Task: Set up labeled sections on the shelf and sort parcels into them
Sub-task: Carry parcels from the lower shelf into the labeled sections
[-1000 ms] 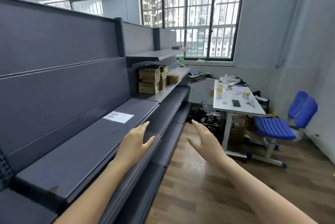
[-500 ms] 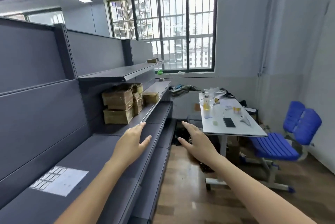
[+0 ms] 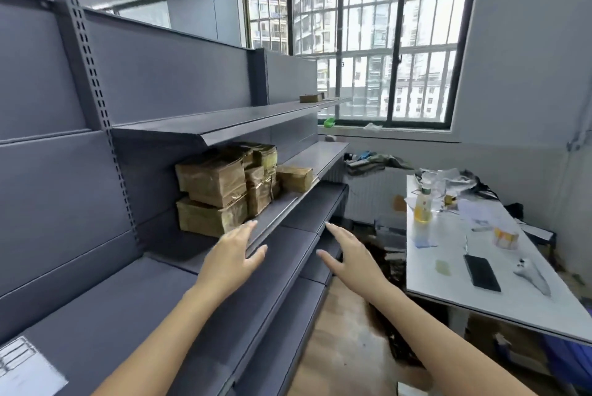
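Left hand [image 3: 231, 257], right hand [image 3: 349, 260] nearer parcels [image 3: 221, 192]

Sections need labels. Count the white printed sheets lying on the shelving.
1. The white printed sheet lies at the near end of the lower shelf, bottom left, cut off by the frame edge. Others may lie out of view.

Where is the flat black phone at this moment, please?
In the head view the flat black phone lies on the white table at right, between a small pale green piece and a white handheld device.
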{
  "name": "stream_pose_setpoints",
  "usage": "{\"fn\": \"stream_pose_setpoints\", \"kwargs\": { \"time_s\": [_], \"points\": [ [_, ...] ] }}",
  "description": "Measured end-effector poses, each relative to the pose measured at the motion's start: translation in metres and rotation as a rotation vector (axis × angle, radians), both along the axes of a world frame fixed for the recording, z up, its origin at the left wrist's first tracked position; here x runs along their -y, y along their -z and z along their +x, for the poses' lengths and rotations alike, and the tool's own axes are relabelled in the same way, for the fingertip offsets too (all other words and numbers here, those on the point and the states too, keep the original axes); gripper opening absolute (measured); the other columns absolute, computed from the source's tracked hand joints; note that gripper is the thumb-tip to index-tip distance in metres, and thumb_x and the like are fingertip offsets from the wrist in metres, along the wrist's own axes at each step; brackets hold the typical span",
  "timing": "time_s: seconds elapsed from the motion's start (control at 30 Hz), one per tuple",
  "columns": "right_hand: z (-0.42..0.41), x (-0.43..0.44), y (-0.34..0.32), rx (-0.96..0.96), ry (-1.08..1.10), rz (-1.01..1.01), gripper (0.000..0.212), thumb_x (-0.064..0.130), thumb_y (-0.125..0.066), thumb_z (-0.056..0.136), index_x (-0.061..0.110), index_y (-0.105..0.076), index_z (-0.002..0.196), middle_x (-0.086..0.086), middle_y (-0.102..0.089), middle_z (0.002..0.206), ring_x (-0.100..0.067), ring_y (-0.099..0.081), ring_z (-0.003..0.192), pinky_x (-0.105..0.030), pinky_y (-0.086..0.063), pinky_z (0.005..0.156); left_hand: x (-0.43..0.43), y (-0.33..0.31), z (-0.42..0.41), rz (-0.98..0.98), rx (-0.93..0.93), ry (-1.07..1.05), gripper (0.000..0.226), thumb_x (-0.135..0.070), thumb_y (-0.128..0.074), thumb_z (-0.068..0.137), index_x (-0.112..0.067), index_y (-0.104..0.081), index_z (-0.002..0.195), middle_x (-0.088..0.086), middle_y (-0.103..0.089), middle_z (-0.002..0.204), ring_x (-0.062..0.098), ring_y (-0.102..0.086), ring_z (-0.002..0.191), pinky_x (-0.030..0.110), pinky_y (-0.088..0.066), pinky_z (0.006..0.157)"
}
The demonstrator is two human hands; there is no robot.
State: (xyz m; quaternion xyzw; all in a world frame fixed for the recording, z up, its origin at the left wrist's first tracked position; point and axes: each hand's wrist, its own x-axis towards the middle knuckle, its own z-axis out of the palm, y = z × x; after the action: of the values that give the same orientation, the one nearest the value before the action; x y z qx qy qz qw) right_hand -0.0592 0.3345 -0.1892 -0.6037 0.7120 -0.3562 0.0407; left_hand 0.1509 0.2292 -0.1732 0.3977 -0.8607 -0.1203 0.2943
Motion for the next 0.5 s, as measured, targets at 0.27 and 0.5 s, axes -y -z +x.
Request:
{"fn": "stream_pose_setpoints", "kwargs": {
  "time_s": [0.27,0.5],
  "points": [
    [-0.104,0.142,-0.022,-0.044,-0.222,0.057,0.063,0.040,-0.051,0.094,0.024,-0.023,0.148,0.005,-0.030,0.152,-0.012,-0.034,0.136,-0.024,-0.029,0.108,0.091,-0.003,-0.081,0.112,-0.084,-0.272,0.060,-0.037,-0.055,0.092,-0.020,-0.034,0.145,-0.002,-0.039,0.148,0.014,-0.036,0.135,0.027,-0.033,0.105],
    [-0.122,0.256,-0.014,-0.021,-0.405,0.101,0.066,0.036,-0.053,0.094,0.024,-0.020,0.149,0.003,-0.028,0.153,-0.014,-0.032,0.137,-0.022,-0.028,0.107,0.155,0.003,-0.097,0.147,-0.080,-0.482,0.066,-0.042,-0.054,0.092,-0.027,-0.024,0.148,-0.004,-0.036,0.150,0.016,-0.036,0.135,0.030,-0.038,0.101]
  ]
}}
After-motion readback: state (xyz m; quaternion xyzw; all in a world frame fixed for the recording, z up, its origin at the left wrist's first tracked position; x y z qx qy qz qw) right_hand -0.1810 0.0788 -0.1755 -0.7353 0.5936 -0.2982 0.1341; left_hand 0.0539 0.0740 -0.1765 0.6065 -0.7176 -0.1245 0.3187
